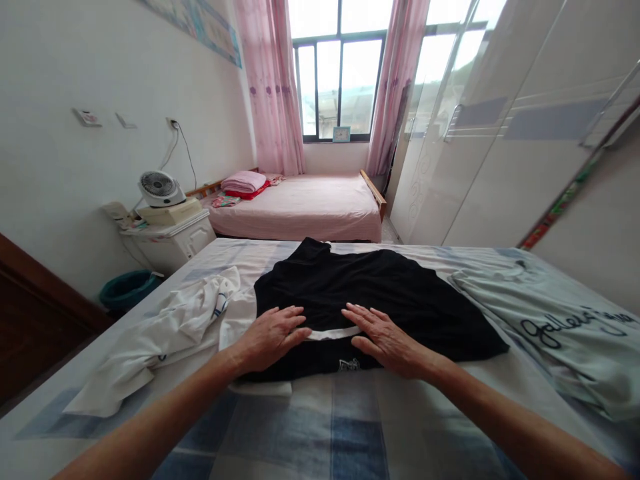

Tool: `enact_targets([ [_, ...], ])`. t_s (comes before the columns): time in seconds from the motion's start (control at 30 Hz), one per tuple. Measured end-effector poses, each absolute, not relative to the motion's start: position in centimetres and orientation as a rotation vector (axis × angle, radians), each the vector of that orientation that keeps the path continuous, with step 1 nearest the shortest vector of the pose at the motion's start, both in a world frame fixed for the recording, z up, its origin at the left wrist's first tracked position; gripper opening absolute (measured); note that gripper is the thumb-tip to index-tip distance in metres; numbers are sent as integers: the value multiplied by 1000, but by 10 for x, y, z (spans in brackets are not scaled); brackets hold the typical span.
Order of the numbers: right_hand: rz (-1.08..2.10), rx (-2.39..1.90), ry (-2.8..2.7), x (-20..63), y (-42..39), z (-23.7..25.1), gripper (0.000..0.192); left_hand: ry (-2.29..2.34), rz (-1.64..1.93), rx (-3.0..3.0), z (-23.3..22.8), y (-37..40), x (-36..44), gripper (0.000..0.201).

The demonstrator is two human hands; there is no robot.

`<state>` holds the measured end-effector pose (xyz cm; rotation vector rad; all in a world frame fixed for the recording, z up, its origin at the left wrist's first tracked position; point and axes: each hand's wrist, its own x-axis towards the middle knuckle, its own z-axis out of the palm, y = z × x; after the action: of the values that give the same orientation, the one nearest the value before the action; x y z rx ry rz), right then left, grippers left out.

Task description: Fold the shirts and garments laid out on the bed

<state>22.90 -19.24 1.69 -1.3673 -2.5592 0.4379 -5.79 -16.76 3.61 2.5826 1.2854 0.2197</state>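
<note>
A black garment (360,280) with a white stripe and a small pale print near its front edge lies spread on the bed (300,433) before me. My left hand (273,337) rests palm down at its left part, fingers stretched out, by one end of the white stripe. On the stripe's other end, my right hand (383,337) lies flat with its fingers spread. Neither hand grips anything. White fabric shows from beneath the garment's left side. Left of it is a crumpled white garment (170,333); to the right lies a pale green garment (560,327) with dark lettering.
Beyond stands a second bed (310,213) with folded pink bedding (244,181). A fan (160,188) sits atop a white cabinet (175,240) at the left, with a teal bin (129,288) below. A tall glossy wardrobe (475,167) lines the right side.
</note>
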Motion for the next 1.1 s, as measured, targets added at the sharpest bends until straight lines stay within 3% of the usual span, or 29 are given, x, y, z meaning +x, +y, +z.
enact_targets([
  [0.13,313,-1408,-2467,233,-159,30,59,1330,445,2601,49,-120,-48,51],
  [0.3,144,-1447,-2520,250,-106,7,59,1501,206,2637,17,-67,-49,59],
  [0.4,105,-1689,-2435,285,-75,-7,58,1591,155,2533,7,-46,-64,59],
  [0.6,20,-2090,-1944,349,-12,3,49,1802,428,2373,30,4,-76,47],
  [0.73,66,-2151,-1888,355,22,5,50,1930,373,2146,31,46,-65,56],
  [0.93,111,-2158,-1919,351,44,1,34,2034,454,2000,18,71,-46,22],
  [1.1,119,-2115,-1945,354,49,3,38,2080,534,1930,16,74,-50,18],
])
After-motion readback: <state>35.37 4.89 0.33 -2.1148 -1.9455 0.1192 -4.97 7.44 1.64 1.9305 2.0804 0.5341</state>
